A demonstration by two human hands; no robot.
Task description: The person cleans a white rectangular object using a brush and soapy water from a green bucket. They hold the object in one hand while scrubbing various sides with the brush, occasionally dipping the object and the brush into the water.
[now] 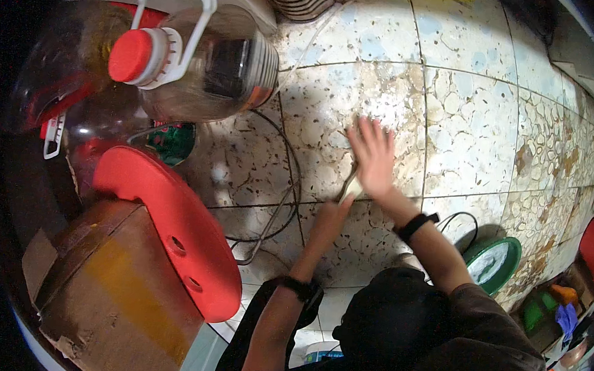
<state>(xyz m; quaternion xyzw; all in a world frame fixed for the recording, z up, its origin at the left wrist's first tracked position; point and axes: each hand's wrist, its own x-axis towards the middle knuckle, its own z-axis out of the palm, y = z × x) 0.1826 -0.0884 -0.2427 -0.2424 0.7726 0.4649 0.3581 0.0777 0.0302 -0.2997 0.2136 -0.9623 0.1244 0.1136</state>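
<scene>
My left hand (333, 215) is closed around a small pale tool (352, 188) with a dark edge, low over the patterned tile floor (466, 130). The tool is blurred and partly covered by my hands, so its exact kind cannot be told. Just beyond it, my right hand (375, 162) has its fingers spread and holds nothing; whether its palm touches the tiles cannot be told. Many small dark specks lie around both hands, and the tiles beyond my right fingers shine brightly.
At the left are a large clear plastic jug (207, 65) with a red cap, a red plastic piece (185, 229) on a cardboard box (125, 282), and a looped dark cable (299, 170). A green basin (513, 262) with whitish contents stands at the right, near a box of mixed items (541, 311).
</scene>
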